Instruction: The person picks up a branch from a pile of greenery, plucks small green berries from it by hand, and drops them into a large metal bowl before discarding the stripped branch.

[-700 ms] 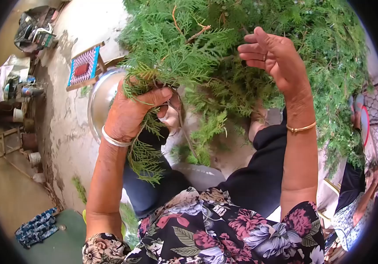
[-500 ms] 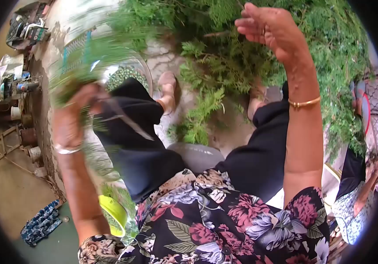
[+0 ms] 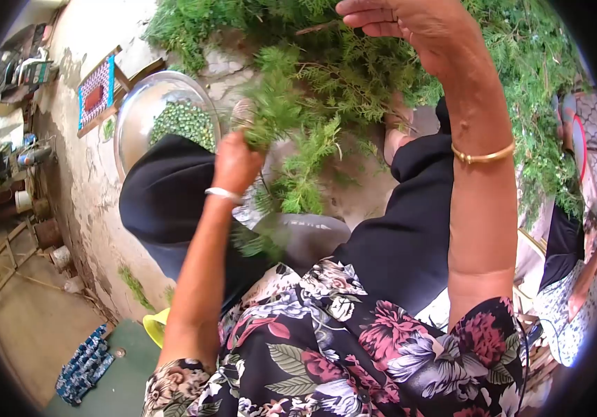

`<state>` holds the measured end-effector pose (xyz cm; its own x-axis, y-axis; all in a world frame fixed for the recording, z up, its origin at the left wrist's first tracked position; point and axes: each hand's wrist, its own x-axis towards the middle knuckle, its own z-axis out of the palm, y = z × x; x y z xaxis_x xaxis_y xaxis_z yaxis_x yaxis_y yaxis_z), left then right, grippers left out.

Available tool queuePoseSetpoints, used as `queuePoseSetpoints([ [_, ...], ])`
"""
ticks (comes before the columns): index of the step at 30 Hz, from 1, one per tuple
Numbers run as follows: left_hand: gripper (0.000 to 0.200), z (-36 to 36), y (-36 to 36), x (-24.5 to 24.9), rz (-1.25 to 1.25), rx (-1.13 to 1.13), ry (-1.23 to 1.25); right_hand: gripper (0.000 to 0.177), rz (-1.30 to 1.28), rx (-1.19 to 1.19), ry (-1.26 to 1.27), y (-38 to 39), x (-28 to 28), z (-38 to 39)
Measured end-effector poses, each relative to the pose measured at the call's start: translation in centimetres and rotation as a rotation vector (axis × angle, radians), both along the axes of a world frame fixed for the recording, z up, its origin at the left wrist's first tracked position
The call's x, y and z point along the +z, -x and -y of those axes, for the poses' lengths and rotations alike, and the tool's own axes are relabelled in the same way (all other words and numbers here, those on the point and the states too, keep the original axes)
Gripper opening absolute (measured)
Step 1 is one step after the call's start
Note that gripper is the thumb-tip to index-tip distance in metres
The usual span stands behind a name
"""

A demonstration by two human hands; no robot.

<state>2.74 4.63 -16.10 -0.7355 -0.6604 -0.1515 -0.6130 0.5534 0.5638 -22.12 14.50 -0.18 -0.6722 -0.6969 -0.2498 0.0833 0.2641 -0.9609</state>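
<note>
- Two hands up, and the left hand has the leafy sprig, its grip closed around the stem, finger detail blurred.
- Sprig runs lengthwise, leaves fanning away from the body, lower end hanging toward the lap.
- Wide bowl of small green pieces sits left of that fist, much nearer it than the right hand.
- Right grip's wide open, fingers straight, nothing visible in it, above the heap of branches.
</note>
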Motion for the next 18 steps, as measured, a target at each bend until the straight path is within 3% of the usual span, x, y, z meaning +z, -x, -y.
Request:
queuePoseSetpoints([
  [1,0.018,-0.1,0.0,-5.6,0.187,0.079,0.055,0.030,-0.011,-0.026,-0.051,-0.1,0.5,-0.1],
  [2,0.018,-1.1,0.0,-9.2,0.106,0.016,0.178,0.030,-0.006,-0.039,-0.060,0.0,0.5,-0.5],
  [3,0.022,-1.8,0.8,-11.0,0.296,0.059,-0.010,0.030,-0.068,0.003,-0.004,0.1,0.4,-0.9],
  [6,0.051,-5.2,1.3,-16.6,0.658,0.012,-0.261,0.028,-0.248,0.013,0.008,-0.4,0.7,-1.4],
  [7,0.051,-6.4,1.7,-17.2,0.661,-0.002,-0.272,0.027,-0.360,-0.009,-0.021,-0.3,0.4,-1.3],
  [9,0.058,-8.7,2.9,-18.4,0.905,0.119,-0.023,0.027,-0.331,-0.021,-0.052,1.1,-0.7,-1.3],
  [12,0.048,-8.3,2.0,-22.5,0.685,0.265,-0.131,0.027,-0.241,-0.020,-0.090,2.6,-2.2,-1.7],
  [14,0.024,-7.2,0.1,-25.0,0.352,0.498,-0.144,0.027,-0.170,-0.009,-0.088,2.9,-2.7,-2.0],
  [15,0.019,-5.1,-1.3,-27.8,0.324,0.471,-0.263,0.026,-0.138,-0.003,-0.071,2.9,-2.7,-2.0],
  [16,0.015,-3.3,-0.3,-25.7,0.290,0.444,-0.375,0.026,-0.109,0.004,-0.048,2.9,-2.6,-1.9],
  [17,0.018,-2.7,0.0,-23.2,0.044,0.592,-0.829,0.026,-0.081,0.010,-0.023,2.9,-2.4,-1.9],
  [18,0.018,-2.3,1.4,-20.5,0.034,0.592,-0.813,0.026,-0.056,0.016,0.004,2.8,-2.2,-2.0],
])
